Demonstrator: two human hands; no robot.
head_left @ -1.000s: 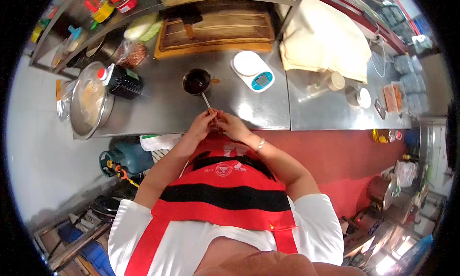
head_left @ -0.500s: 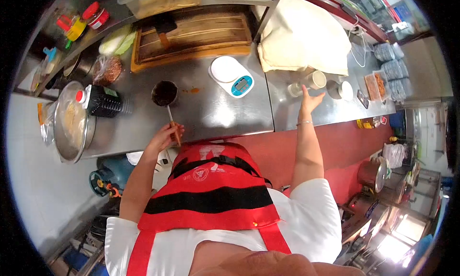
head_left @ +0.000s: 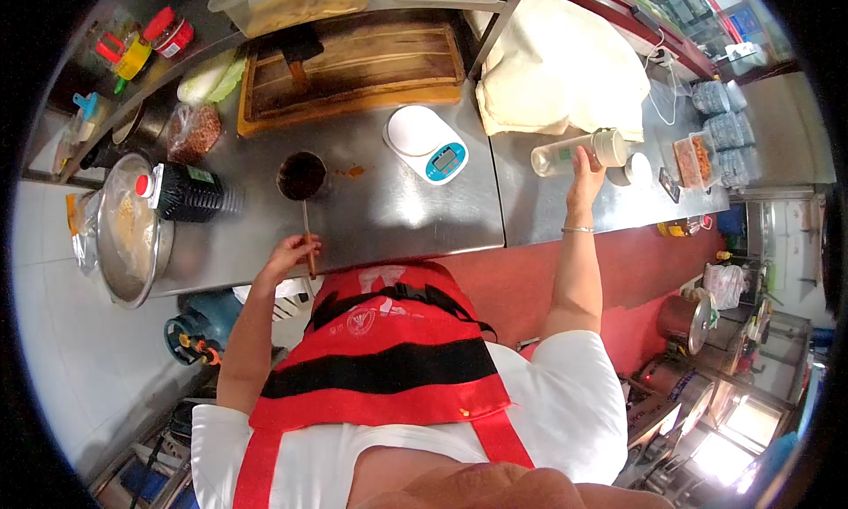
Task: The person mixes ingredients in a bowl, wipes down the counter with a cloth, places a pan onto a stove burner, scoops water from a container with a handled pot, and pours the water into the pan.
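My left hand [head_left: 290, 254] is closed on the wooden handle of a ladle [head_left: 302, 175], whose round bowl holds something dark and rests on the steel counter. To the right, my right hand [head_left: 586, 175] is wrapped round a clear bottle [head_left: 556, 158] with a pale lid, which lies tilted sideways above the right counter. A white jar [head_left: 636, 170] stands just right of that hand. Between the hands is a white kitchen scale [head_left: 426, 145] with a blue-rimmed display. A brown smear [head_left: 352, 171] marks the counter beside the ladle.
A steel basin [head_left: 162, 254] and a dark bottle with red cap [head_left: 187, 192] stand at left. Behind are a wooden board [head_left: 353, 110], a bag of peanuts [head_left: 194, 133] and cabbage [head_left: 208, 80]. A cream cloth [head_left: 561, 63] and plastic boxes [head_left: 693, 160] are at right.
My hands have moved apart. My left hand stays on the ladle handle; my right hand has left it, reached right and taken hold of the clear bottle. The view has shifted rightward.
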